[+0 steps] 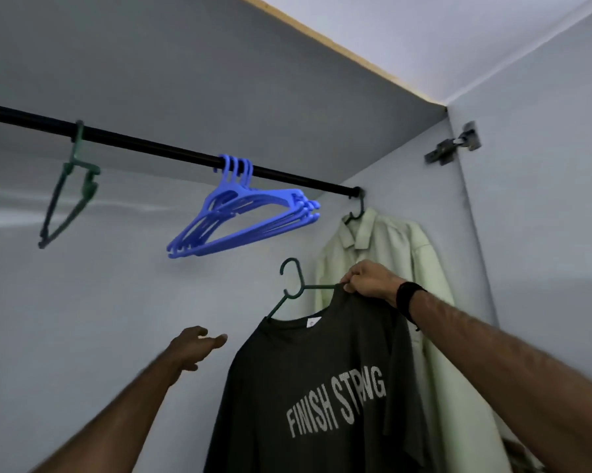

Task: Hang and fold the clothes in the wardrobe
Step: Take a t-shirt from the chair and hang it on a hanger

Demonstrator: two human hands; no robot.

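Holding a dark t-shirt point(321, 387) on its green hanger point(292, 285) below the black rod point(151, 146), right hand point(369, 279) fingers pinching the shoulder, left hand point(193, 346) loose and grasping nothing, free rod stretch between blue hangers point(243, 213) and pale shirt point(390, 254) by the side wall

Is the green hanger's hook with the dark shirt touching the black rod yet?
Apart. The head view shows the hook well below the rod, with bare wall between.

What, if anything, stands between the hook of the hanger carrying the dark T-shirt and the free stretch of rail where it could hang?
Nothing visible does. The right hand holds the green hanger with the dark T-shirt below the black rail. The stretch between the blue hangers and the pale shirt is bare, with open air beneath.
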